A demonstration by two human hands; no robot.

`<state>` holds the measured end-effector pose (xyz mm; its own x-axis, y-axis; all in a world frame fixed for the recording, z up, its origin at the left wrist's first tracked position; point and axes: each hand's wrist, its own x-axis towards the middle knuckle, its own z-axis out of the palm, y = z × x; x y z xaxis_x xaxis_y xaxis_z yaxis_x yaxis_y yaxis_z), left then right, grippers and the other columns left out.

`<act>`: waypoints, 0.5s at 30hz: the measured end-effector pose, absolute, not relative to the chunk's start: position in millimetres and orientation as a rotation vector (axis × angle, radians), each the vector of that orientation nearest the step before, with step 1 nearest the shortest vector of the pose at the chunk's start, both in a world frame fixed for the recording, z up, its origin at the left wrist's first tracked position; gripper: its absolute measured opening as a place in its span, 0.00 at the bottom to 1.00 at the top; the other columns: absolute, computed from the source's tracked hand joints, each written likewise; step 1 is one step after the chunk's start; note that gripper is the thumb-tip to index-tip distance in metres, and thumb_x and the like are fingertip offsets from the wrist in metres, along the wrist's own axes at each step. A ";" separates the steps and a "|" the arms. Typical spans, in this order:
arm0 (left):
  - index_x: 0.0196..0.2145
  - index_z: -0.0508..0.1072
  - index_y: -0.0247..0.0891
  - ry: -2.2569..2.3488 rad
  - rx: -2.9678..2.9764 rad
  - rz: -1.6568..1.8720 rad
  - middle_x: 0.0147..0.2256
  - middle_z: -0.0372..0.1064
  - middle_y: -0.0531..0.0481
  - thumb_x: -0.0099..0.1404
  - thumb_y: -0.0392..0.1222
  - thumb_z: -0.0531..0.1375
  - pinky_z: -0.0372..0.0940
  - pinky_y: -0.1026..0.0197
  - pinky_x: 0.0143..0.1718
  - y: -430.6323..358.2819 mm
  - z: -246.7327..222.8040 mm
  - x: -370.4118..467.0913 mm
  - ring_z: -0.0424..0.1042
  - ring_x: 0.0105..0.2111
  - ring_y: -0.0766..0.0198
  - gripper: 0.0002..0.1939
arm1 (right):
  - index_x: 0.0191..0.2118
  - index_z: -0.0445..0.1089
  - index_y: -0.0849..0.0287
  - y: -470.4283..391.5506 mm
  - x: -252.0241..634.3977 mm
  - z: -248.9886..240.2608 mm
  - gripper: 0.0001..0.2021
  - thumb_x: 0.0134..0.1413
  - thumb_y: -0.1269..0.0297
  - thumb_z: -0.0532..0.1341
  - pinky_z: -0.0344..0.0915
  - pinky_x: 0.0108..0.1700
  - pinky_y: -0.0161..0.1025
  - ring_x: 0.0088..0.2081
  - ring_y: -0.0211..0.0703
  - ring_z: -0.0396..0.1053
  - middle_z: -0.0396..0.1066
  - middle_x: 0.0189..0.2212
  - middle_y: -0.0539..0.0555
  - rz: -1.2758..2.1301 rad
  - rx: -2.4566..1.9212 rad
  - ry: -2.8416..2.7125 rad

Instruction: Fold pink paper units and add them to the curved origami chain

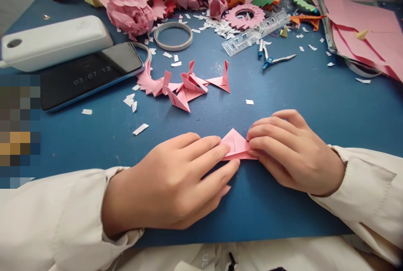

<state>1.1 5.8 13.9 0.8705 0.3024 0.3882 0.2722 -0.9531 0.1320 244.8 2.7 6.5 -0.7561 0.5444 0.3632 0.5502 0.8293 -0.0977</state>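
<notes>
A small folded piece of pink paper lies on the blue table, its pointed top facing away from me and a flap along its lower edge. My left hand grips its left side, with fingertips on the paper and the other fingers stretched beside the lower edge. At the right end, the fingers of my right hand are closed on the paper. Beyond my hands stands a pink folded-paper figure with several pointed parts, next to a curved pink chain of folded pieces.
A phone and a white device lie at the left. Farther back are a tape roll, a clear ruler, a compass, paper scraps and pink sheets. The blue table extends around them.
</notes>
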 end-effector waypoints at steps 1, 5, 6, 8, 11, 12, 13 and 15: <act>0.46 0.74 0.27 0.468 2.961 0.628 0.42 0.76 0.38 0.68 0.35 0.54 0.73 0.50 0.33 6.2 14.0 1.1 0.76 0.42 0.48 0.14 | 0.36 0.65 0.61 3.1 244.7 6.4 0.03 0.62 0.73 0.56 0.61 0.44 0.46 0.39 0.43 0.70 0.74 0.36 0.55 -0.052 -0.866 -2.614; 0.46 0.74 0.29 0.558 2.925 0.643 0.43 0.75 0.40 0.68 0.35 0.55 0.72 0.49 0.36 6.6 12.3 0.8 0.74 0.43 0.49 0.13 | 0.40 0.66 0.62 5.7 245.1 5.1 0.03 0.61 0.70 0.59 0.61 0.42 0.46 0.38 0.45 0.71 0.74 0.37 0.57 -0.226 -0.918 -2.569; 0.46 0.75 0.30 0.570 2.914 0.653 0.44 0.75 0.39 0.68 0.35 0.56 0.72 0.49 0.37 6.9 11.5 0.7 0.73 0.44 0.49 0.12 | 0.42 0.66 0.63 6.1 245.0 5.9 0.05 0.60 0.70 0.60 0.61 0.41 0.46 0.38 0.45 0.70 0.74 0.38 0.58 -0.291 -0.911 -2.558; 0.46 0.75 0.30 0.576 2.904 0.652 0.46 0.74 0.38 0.67 0.35 0.56 0.70 0.48 0.40 7.6 9.8 0.5 0.72 0.47 0.48 0.12 | 0.43 0.67 0.65 4.8 244.1 10.9 0.08 0.58 0.70 0.61 0.61 0.38 0.46 0.34 0.45 0.69 0.74 0.35 0.58 -0.394 -0.869 -2.553; 0.47 0.74 0.28 0.567 2.900 0.627 0.49 0.72 0.36 0.67 0.34 0.56 0.68 0.48 0.44 8.6 8.2 0.1 0.70 0.50 0.47 0.12 | 0.34 0.68 0.64 -8.2 239.9 26.9 0.01 0.58 0.72 0.61 0.59 0.33 0.44 0.28 0.43 0.66 0.72 0.26 0.55 -0.339 -0.822 -2.619; 0.48 0.73 0.28 0.561 2.908 0.612 0.51 0.71 0.37 0.68 0.34 0.55 0.67 0.48 0.45 8.7 7.9 0.1 0.69 0.51 0.47 0.13 | 0.29 0.66 0.62 -17.2 238.2 32.7 0.07 0.59 0.72 0.59 0.58 0.32 0.43 0.26 0.41 0.64 0.70 0.23 0.54 -0.245 -0.834 -2.653; 0.49 0.72 0.29 0.549 2.924 0.598 0.52 0.71 0.39 0.68 0.34 0.55 0.65 0.48 0.48 8.6 7.8 0.1 0.68 0.53 0.49 0.13 | 0.24 0.63 0.60 -28.7 236.7 37.2 0.12 0.60 0.71 0.58 0.56 0.30 0.42 0.24 0.40 0.60 0.65 0.20 0.51 -0.119 -0.917 -2.672; 0.50 0.70 0.31 0.511 2.972 0.582 0.55 0.69 0.44 0.70 0.34 0.53 0.61 0.48 0.53 8.1 7.6 0.1 0.65 0.57 0.52 0.14 | 0.22 0.61 0.57 -58.0 234.7 38.6 0.17 0.65 0.68 0.52 0.56 0.30 0.41 0.23 0.39 0.58 0.62 0.19 0.49 0.169 -1.016 -2.718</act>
